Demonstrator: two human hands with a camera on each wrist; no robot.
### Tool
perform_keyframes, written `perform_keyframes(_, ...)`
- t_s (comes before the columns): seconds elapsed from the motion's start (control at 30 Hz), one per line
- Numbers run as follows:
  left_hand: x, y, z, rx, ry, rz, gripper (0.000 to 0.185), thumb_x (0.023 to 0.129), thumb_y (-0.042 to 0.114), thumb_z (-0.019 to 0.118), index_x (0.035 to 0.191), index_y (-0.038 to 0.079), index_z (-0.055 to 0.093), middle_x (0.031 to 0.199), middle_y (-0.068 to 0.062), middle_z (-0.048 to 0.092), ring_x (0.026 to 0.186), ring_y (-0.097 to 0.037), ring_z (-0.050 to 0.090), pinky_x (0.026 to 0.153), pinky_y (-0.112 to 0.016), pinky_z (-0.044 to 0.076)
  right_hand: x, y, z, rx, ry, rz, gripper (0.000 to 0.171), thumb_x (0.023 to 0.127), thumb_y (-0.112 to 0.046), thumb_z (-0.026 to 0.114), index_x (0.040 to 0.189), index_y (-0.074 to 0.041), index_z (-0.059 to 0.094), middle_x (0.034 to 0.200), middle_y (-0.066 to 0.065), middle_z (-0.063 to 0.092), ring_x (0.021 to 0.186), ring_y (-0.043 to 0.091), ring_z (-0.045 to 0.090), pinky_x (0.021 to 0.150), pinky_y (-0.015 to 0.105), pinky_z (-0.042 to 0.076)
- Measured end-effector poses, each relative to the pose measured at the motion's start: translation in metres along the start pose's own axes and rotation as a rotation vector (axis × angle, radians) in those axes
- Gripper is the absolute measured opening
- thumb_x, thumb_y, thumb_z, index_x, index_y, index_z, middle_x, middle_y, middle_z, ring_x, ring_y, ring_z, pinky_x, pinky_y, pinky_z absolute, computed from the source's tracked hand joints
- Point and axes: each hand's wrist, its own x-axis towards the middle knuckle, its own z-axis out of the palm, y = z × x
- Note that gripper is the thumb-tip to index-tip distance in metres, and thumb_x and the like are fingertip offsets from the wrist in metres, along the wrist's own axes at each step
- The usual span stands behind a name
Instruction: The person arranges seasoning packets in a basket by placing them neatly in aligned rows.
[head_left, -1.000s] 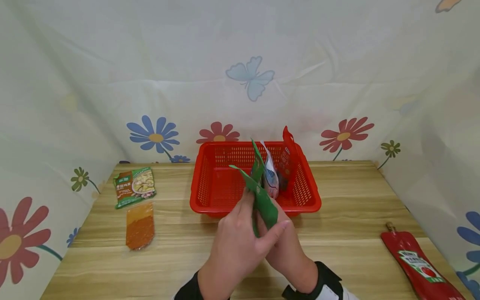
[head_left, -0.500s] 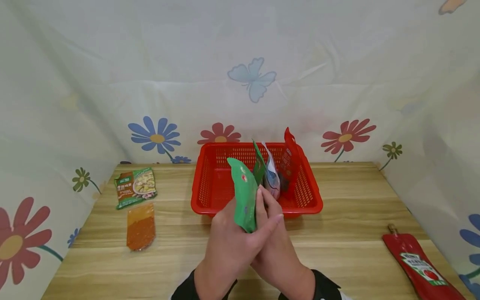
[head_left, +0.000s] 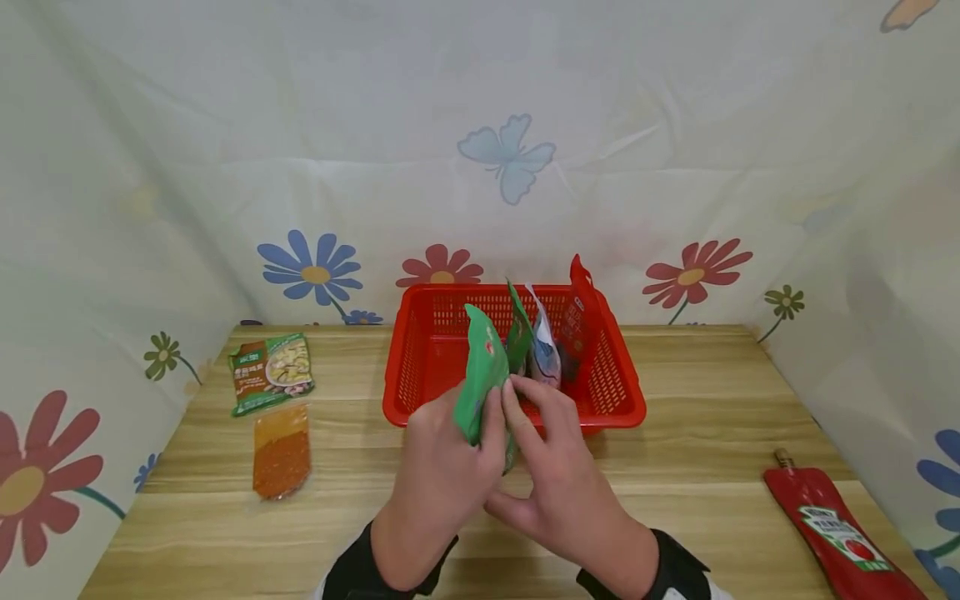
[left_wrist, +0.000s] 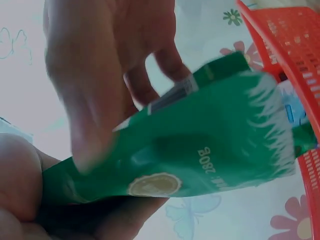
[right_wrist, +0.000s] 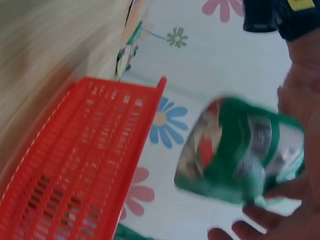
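Left hand (head_left: 438,471) fingers curled around glossy green foil pouch (head_left: 480,379), right hand (head_left: 558,467) fingers pinching its edge, red perforated plastic basket (head_left: 420,375) behind, on woodgrain worktop (head_left: 697,433)

A basket (head_left: 420,375) sits on the table (head_left: 675,467) toward the back, just in front of the curtain (head_left: 480,100). Inside it, toward its right side, several packets (head_left: 551,342) stand on edge. Both hands meet just in front of the basket, the left hand (head_left: 442,471) to the left of the right hand (head_left: 558,483), with a pouch (head_left: 480,375) held upright between them, its top over the basket's front rim. Well to the left lie a soup packet (head_left: 268,372) and, in front of it, a spice sachet (head_left: 281,451). A ketchup pouch (head_left: 832,525) lies at the front right corner.
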Motion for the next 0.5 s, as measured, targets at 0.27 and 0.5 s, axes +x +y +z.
perform_keyframes(0.27,0.006,-0.003,-0.003,0.116,-0.081,-0.031,0.013,0.094,0.008,0.068,0.082,0.004,0.065,0.064,-0.003,0.065,0.054,-0.015,0.066,0.058,-0.018,0.055,0.004,0.028,-0.015,0.060,-0.059,-0.116,0.077,0.088,-0.043,0.079,0.153,-0.016,0.048,0.148,0.008,0.048,0.138,0.024,0.041,0.100,0.042,0.057)
perform_keyframes(0.5,0.008,-0.008,-0.002,0.126,-0.083,-0.049,0.030,0.095,0.007,0.064,0.066,0.007,0.056,0.056,-0.002,0.057,0.049,-0.013,0.059,0.051,-0.015,0.047,0.003,0.065,-0.017,-0.071,0.019,-0.143,0.040,0.096,-0.049,0.067,0.114,-0.015,0.076,0.118,0.004,0.069,0.110,0.020,0.061,0.086,0.039,0.062)
